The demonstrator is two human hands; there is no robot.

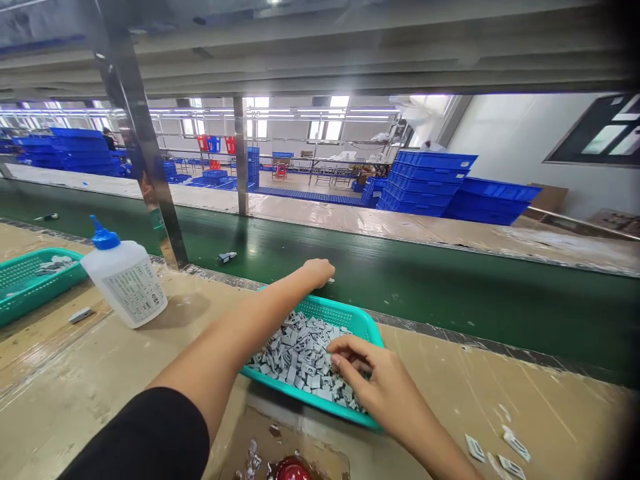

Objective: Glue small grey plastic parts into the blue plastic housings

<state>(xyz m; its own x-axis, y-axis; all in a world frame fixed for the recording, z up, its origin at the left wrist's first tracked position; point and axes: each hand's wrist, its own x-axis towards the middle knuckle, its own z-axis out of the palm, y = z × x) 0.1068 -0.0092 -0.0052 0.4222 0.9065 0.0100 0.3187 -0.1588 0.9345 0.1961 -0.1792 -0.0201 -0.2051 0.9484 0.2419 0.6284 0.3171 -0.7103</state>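
My left hand (319,272) reaches across the basket to the green conveyor belt (425,287). Its fingers are closed, and a small pale piece (330,281) shows at the fingertips, too small to name. Below my left forearm stands a turquoise plastic basket (367,323) heaped with small grey plastic parts (305,350), many with a slot. Over the right side of this heap is my right hand (373,373), fingers loosely bent and the thumb slightly apart from the forefinger. Nothing can be seen held in it.
A white glue bottle (127,280) with a blue nozzle stands left, near another turquoise basket (37,280). Several grey parts (515,445) lie front right. A red round object (294,469) sits at the front edge. A metal post (145,147) rises beside the belt; blue crates (425,183) are stacked beyond.
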